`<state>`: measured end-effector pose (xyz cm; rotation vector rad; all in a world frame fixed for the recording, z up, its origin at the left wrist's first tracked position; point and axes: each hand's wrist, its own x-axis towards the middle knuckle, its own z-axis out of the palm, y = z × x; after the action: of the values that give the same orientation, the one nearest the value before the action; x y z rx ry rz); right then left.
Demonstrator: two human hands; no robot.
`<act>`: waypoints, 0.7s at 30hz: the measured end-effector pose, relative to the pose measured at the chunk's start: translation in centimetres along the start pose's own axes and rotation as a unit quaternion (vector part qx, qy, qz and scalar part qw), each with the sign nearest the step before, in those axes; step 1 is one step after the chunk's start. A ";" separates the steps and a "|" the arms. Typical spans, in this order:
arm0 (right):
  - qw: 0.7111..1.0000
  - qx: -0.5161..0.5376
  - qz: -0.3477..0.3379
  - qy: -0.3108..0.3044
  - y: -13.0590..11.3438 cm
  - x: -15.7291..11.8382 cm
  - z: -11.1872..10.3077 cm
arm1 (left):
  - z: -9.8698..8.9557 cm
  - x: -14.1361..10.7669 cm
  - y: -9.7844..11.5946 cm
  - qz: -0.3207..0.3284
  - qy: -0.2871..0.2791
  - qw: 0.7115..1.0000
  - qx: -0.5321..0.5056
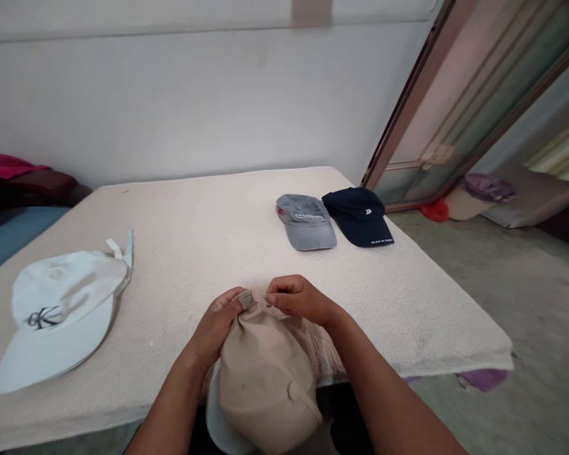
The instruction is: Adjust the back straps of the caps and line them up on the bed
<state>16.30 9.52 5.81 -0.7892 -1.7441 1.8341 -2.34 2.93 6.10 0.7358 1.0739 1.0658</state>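
Note:
A beige cap (265, 373) is tilted at the table's front edge, its crown towards me and its pale brim (225, 417) low on the left. My left hand (218, 322) is closed on the cap's back strap (245, 299), thumb on top. Beside it, my right hand (298, 300) is closed in a pinch at the other side of the cap's back opening. The bit between its fingertips is small and mostly hidden. Part of the brim falls outside the view.
A white cap (66, 303) lies to the left on the table's white cloth (194, 234). Towards the back right, a grey cap (306, 221) rests against a navy cap (360, 215). Behind the table stands a white wall (218, 101); a door (422, 126) is at right.

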 end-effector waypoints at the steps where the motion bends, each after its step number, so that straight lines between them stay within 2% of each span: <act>1: 1.000 -0.004 -0.002 0.000 -0.1 0.0 -0.1 | 0.0 0.0 0.0 0.000 -0.001 1.000 0.002; 12: 0.998 -0.058 -0.030 -0.001 -0.5 -0.4 -0.4 | 0.2 -0.3 0.2 0.006 0.015 0.999 0.049; 21: 0.999 -0.024 -0.034 0.020 -0.6 -0.4 -0.3 | 0.2 0.0 -0.1 -0.017 0.015 0.999 0.027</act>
<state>16.76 9.52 6.41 -0.7703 -1.7737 1.7250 -2.14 2.87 6.06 0.7431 1.1408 1.0254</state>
